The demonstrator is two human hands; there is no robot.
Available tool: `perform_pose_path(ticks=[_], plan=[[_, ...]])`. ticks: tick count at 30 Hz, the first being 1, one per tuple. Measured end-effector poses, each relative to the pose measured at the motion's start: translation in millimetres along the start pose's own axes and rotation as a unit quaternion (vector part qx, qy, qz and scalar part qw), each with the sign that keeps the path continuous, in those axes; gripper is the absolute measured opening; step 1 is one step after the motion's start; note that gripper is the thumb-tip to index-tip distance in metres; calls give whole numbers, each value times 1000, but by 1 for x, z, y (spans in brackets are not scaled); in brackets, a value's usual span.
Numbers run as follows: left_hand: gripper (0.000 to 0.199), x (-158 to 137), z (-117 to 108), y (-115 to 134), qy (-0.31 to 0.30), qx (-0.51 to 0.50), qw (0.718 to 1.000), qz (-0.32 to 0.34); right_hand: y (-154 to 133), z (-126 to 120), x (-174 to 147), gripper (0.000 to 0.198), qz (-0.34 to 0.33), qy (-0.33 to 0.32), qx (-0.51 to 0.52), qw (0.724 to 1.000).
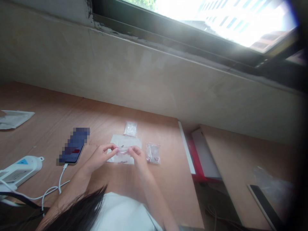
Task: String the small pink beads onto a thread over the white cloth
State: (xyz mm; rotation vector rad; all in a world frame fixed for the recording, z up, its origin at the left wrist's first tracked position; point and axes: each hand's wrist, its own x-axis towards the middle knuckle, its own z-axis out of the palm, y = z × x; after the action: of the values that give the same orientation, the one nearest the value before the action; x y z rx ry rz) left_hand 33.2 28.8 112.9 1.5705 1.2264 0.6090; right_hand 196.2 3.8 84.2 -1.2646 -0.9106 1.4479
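Between them, my two hands pinch a small clear plastic bag (123, 150) by its opposite ends. My left hand (104, 154) has thumb and forefinger closed on its left end, and my right hand (137, 154) is closed the same way on the right end. Below the bag lies a white sheet (116, 139) with a few small dark bits (122, 162) on it, too small to name. Just beyond the sheet is a clear zip bag (131, 128). Another zip bag (153, 153) with something small and reddish lies right of my right hand.
A phone (74, 147) on a white charging cable (60, 179) lies to the left, with a white power strip (21, 170) beyond it. A white packet (16, 119) sits far left. Past the wooden table's (173, 183) right edge, a gap holds a red folder (196, 157); a second table (240, 160) follows.
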Motion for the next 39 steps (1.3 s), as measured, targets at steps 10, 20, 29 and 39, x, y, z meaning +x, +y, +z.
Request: perform_pose_path(ticks=[10,20,29,39], plan=[[26,2,11,-3,-56,-33,998,21,5,6,0,15,-16,31,-70,997],[27,4,11,-12,-67,-4,997,30,-1,7,-5,23,-3,-5,-30,1000],[29,6,5,-15,-6,-13,1000,-3,8,3,-6,24,45,-63,40,996],[36,11,9,-30,35,-24,997,-70,17,-63,-5,28,41,173,15,984]])
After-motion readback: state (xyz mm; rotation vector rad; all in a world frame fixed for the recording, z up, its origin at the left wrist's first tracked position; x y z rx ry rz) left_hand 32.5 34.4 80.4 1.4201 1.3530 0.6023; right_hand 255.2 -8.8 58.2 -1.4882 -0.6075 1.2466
